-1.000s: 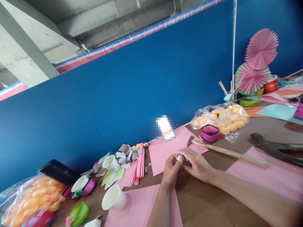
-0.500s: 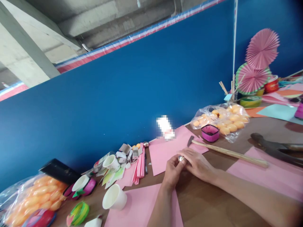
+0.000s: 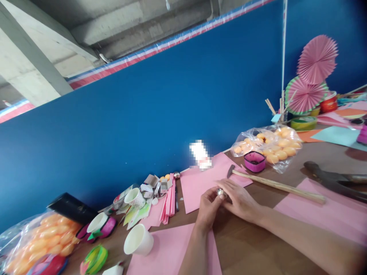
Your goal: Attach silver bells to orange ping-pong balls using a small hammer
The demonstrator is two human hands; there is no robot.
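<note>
A small shiny silver ball (image 3: 221,192) is pinched between the fingers of my left hand (image 3: 208,209) and my right hand (image 3: 241,200), just above the brown table. The fingers of both hands are closed round it and hide part of its surface. Pink paper (image 3: 197,187) lies right behind my hands, and another pink sheet (image 3: 172,244) is partly under my left forearm. Beyond my right hand a hammer (image 3: 281,185) with a wooden handle rests on the table. A second silver ball (image 3: 177,175) sits at the foot of the blue wall.
A white cup (image 3: 139,240) stands to the left, near a green ring (image 3: 96,259). Bags of orange balls lie at the far left (image 3: 51,235) and back right (image 3: 279,145). A magenta box (image 3: 254,162) and a dark curved tool (image 3: 329,177) are on the right. A blue wall (image 3: 129,114) closes the back.
The silver ball has shifted very slightly between my fingers, and a little more of it shows. My hands stay in nearly the same place.
</note>
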